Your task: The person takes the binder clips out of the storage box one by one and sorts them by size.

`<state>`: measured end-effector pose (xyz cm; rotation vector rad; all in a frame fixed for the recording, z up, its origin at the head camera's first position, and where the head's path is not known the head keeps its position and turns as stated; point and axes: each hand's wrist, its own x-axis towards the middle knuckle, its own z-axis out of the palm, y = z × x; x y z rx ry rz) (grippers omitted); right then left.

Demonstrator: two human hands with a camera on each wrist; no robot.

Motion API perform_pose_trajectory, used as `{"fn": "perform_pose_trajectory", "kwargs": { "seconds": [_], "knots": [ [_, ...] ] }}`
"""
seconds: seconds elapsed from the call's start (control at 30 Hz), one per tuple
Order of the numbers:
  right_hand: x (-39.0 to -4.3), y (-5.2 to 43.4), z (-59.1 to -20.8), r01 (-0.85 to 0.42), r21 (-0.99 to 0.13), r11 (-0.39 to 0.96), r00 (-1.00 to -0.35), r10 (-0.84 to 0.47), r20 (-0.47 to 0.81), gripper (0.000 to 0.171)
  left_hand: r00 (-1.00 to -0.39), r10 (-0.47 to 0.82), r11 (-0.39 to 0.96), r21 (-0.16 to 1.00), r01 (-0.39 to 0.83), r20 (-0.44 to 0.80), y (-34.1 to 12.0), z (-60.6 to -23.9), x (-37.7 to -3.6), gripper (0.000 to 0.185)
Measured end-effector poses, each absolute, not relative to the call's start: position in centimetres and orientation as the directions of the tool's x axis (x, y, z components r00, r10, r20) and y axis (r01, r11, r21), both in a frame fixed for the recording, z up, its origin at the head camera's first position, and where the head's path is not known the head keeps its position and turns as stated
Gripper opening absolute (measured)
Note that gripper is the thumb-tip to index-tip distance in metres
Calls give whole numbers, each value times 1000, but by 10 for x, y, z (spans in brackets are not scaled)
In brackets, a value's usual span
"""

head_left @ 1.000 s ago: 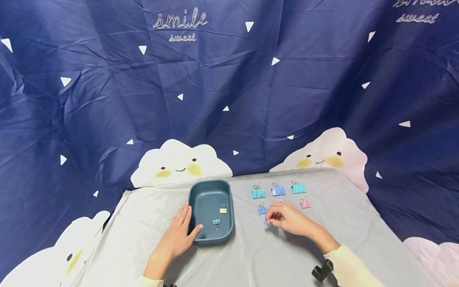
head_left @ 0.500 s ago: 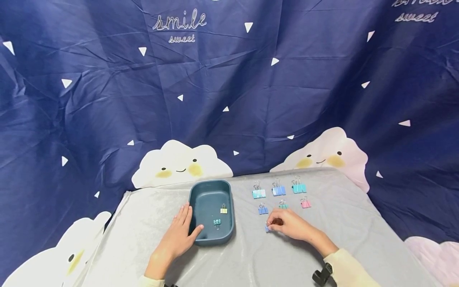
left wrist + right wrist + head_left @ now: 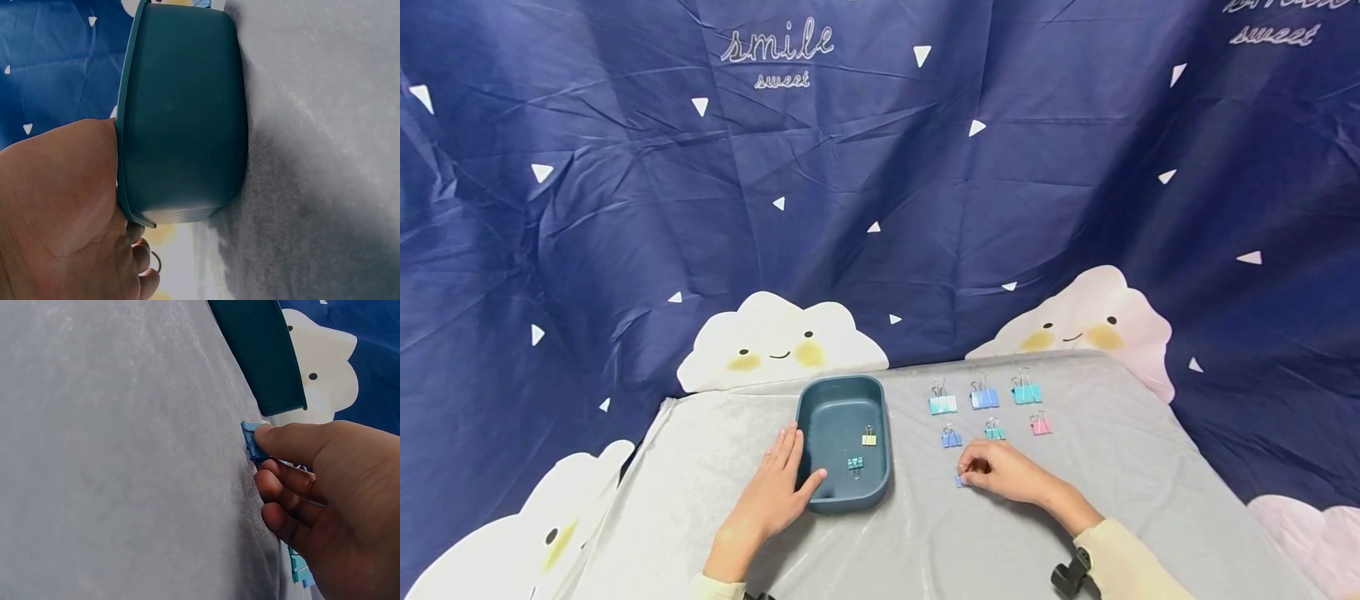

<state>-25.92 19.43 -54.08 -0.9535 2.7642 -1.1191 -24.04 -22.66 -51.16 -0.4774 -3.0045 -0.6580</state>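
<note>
My right hand [image 3: 992, 472] pinches a small blue binder clip [image 3: 959, 481] against the grey cloth, just right of the dark teal tray [image 3: 816, 402]; the right wrist view shows the clip [image 3: 251, 441] under my curled fingers [image 3: 284, 440]. My left hand [image 3: 775, 492] lies against the tray's left side with the thumb hooked over its front rim; the left wrist view shows the palm [image 3: 56, 200] pressed on the tray wall [image 3: 181, 119]. Inside the tray lie a yellow clip [image 3: 868, 437] and a teal clip [image 3: 853, 465].
Several more binder clips sit in two rows on the grey cloth behind my right hand: teal [image 3: 942, 402], blue [image 3: 983, 397], teal [image 3: 1026, 392], then blue [image 3: 951, 438], teal [image 3: 994, 431], pink [image 3: 1040, 425]. A dark blue backdrop hangs behind the table.
My right hand has drawn back toward me and slightly left, bringing the small blue clip with it and uncovering the teal clip in the second row. The left hand stays put.
</note>
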Motion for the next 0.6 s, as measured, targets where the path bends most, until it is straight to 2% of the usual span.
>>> {"fn": "perform_pose_trajectory", "kwargs": {
  "seconds": [0.17,0.43,0.6],
  "knots": [
    [-259,194,-543,-549,-619,562,-808,-547,220,11,-947,298,850,418,320,119,-226,-512,-239,84],
    [-258,193,-544,-538,-623,567,-817,-532,221,12,-957,283,869,406,283,63,-226,-511,-240,85],
    [-257,194,-545,-533,-633,562,-820,-526,224,11,-955,289,868,402,292,70,-227,-510,-241,86]
  ]
}}
